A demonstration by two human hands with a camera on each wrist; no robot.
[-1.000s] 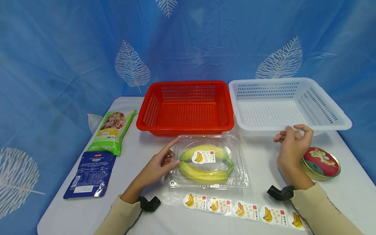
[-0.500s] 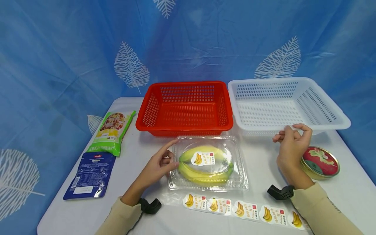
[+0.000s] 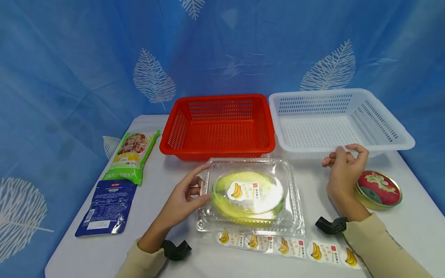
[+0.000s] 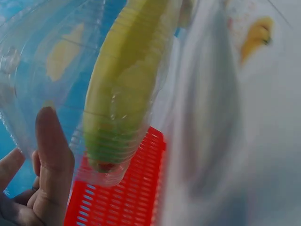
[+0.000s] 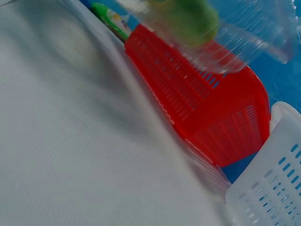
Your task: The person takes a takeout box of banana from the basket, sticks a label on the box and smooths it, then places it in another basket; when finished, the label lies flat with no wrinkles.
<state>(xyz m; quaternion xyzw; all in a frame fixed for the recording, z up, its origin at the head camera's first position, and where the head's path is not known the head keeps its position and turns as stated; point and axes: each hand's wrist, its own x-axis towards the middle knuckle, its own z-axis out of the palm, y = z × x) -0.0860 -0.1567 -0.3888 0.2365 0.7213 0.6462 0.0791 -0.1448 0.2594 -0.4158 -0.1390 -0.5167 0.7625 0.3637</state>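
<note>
My left hand (image 3: 180, 200) pinches the left side of a clear plastic clamshell box (image 3: 250, 230), forefinger at the back corner and thumb at the front. Inside the box lie yellow-green bananas (image 3: 233, 217), and a banana sticker (image 3: 243, 191) is on the lid. In the left wrist view the box is raised off the table, with a banana (image 4: 122, 94) seen through its side. My right hand (image 3: 345, 175) hovers with loosely curled fingers in front of the white basket (image 3: 302, 150), holding nothing. The right wrist view shows the box's far end (image 5: 230, 56) but not the hand.
A red basket (image 3: 217, 153) stands behind the box, beside the white one. A strip of banana stickers (image 3: 292, 248) lies in front. To the right is a round tin (image 3: 379, 188). At the left lie a green food bag (image 3: 130, 156) and a blue pouch (image 3: 107, 208).
The clamshell box has risen from the table in my left hand, and its front edge now overlaps the sticker strip in the head view. My right hand has hardly moved.
</note>
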